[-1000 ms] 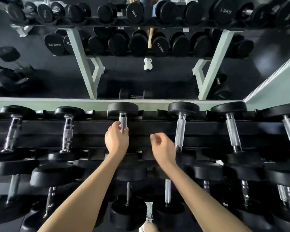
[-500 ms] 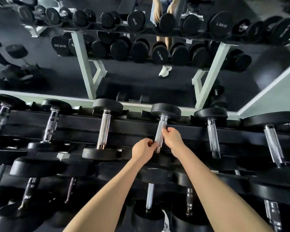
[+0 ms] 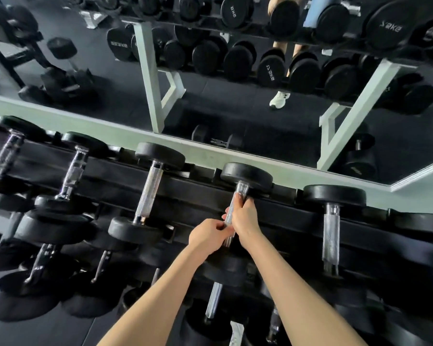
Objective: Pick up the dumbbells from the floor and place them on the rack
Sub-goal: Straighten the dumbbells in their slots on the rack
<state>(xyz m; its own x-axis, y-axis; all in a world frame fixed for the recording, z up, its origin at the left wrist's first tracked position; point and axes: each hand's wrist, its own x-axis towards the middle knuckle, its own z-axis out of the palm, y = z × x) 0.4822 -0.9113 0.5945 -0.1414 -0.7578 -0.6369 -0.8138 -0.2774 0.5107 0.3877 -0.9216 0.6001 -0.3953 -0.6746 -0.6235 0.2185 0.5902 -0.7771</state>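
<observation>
Both my hands are clenched on the chrome handle of one dumbbell [image 3: 246, 176]. It lies on the top tier of the rack [image 3: 198, 194], with its far head at the back rail and its near head under my wrists. My right hand [image 3: 245, 217] grips higher up, nearer the far head. My left hand [image 3: 208, 234] pinches the handle just below, touching the right.

The long axis runs away from me, leaning a little rightward, so the handle lies straight ahead of my fingers and any push goes along that line. I judge it seated or nearly so (my forearms hide the near cradle).

The top tier holds a row lying the same way, with a left neighbour [image 3: 149, 191] and a right neighbour [image 3: 331, 233]; more sit on the tier below. The mirror [image 3: 125, 106] shows a floor dumbbell [image 3: 215, 141], probably next.
</observation>
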